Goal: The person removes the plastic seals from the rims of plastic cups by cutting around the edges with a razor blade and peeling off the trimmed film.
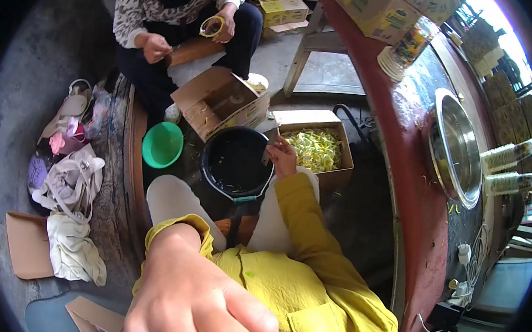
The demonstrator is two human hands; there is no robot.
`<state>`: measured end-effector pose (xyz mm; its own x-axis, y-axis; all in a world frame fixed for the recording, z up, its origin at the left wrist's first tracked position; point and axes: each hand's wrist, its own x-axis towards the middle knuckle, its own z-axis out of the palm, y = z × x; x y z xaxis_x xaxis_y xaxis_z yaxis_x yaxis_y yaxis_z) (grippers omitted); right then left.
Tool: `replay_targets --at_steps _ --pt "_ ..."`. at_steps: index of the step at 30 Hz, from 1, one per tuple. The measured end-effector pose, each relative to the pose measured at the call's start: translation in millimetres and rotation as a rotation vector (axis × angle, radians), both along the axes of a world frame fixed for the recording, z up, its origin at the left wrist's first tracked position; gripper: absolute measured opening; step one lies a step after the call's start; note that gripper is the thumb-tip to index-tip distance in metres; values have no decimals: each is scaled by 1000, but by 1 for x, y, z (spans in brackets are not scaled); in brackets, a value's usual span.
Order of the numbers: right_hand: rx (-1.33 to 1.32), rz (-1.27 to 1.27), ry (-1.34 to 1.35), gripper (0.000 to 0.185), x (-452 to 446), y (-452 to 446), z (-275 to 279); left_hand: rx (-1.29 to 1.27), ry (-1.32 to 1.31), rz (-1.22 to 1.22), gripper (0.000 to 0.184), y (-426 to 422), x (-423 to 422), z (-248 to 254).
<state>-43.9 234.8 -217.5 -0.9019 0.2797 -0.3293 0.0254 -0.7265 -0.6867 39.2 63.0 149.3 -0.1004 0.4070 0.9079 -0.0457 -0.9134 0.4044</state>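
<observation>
Red counter (416,248) runs along the right side. The right hand (283,157) grips a flat tool (266,157) at the right edge of the black bucket (233,158), which stands beside a box (333,180) of pale green shreds (311,149). The left hand (203,302) is low in view, curled; I cannot tell if it holds something.

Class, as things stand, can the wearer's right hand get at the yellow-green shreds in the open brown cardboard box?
Probably yes: the right hand is beside the open box, whose yellow-green shreds lie uncovered. However, the flat grey tool it holds may hinder grasping.
</observation>
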Motion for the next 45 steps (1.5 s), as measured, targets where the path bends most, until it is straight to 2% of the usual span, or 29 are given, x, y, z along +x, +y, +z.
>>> replay_targets --at_steps 3,5,6,8,10,12,13,16,17,19,21,26,29,31,34,37,38,42,45 --pt "93 59 7 49 2 2 -1 -87 -79 312 9 -26 27 -1" --pt "59 71 41 50 8 2 2 -189 -177 518 6 -44 49 -2" --pt "75 75 49 50 8 1 4 -207 -224 769 4 -42 66 -10" --pt "100 86 48 49 14 -6 24 -195 -77 723 10 -47 53 -16" --pt "117 102 37 48 20 -7 36 -125 307 119 27 -58 -18 -15" --pt "101 115 49 48 30 -3 32 -262 278 71 46 -78 -45 -55" --pt "82 120 80 47 30 2 29 -361 190 112 42 -89 -61 -77" --pt "60 76 120 47 30 4 30 -913 -351 598 32 -113 -135 -152" --pt "59 52 130 46 28 3 36 -1079 -418 684 32 -119 -173 -196" --pt "37 17 68 46 21 -6 55 -1248 -778 945 33 -109 -208 -245" --pt "26 17 51 46 21 -7 50 -1393 -738 1040 36 -107 -247 -304" --pt "83 59 -41 45 12 -9 56 -1767 -552 1016 43 -95 -298 -431" --pt "112 57 -115 45 12 -3 53 -1764 -498 1025 43 -99 -328 -495" --pt "137 61 -116 44 9 -7 56 -1800 -246 1170 29 -97 -340 -492" --pt "160 70 -122 46 2 -14 63 -1842 140 1249 28 -91 -367 -512" --pt "170 92 -149 46 -1 -20 66 -1837 429 1076 29 -77 -375 -521" --pt "169 87 -142 46 -2 -22 66 -1858 412 1018 32 -71 -377 -521" --pt "175 112 -209 48 -12 -32 70 -1857 726 914 33 -57 -379 -562" --pt "142 109 -194 47 -15 -34 69 -1977 993 769 33 -52 -378 -574"
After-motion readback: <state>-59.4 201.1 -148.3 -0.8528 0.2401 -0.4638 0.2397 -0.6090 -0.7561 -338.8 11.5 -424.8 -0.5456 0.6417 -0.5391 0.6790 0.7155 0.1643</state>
